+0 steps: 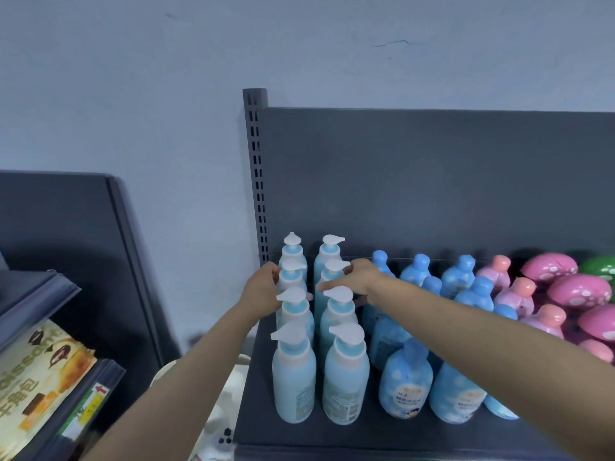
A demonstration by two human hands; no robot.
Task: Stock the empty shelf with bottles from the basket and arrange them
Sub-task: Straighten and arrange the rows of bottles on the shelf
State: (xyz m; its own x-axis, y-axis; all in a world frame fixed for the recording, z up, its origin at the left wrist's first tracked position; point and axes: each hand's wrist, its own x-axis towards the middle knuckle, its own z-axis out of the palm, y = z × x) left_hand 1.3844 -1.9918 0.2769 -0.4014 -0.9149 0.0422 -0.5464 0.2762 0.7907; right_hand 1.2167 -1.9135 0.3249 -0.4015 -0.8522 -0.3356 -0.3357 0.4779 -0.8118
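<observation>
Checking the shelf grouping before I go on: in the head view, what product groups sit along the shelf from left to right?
Light-blue pump bottles → blue round-capped bottles → pink bottles → pink mushroom-shaped items → a green one at the far right edge.

Pale blue pump bottles (346, 374), upright, two rows on dark shelf (366, 434)

Two arms in shot, both bare from the bottom edge of the picture right up to the wrists: no sleeves, no cuffs, no gloves anywhere. The left hand (261, 292) shows its back, bare, no ring or band visible on it. The right hand (357, 277), bare too, nothing strapped at the wrist, no watch, no bracelet. Forearms are slim and long, widening toward the camera under the wide lens. Fingernails are too small and blurred to tell anything about. No clothing enters the frame at all.
</observation>
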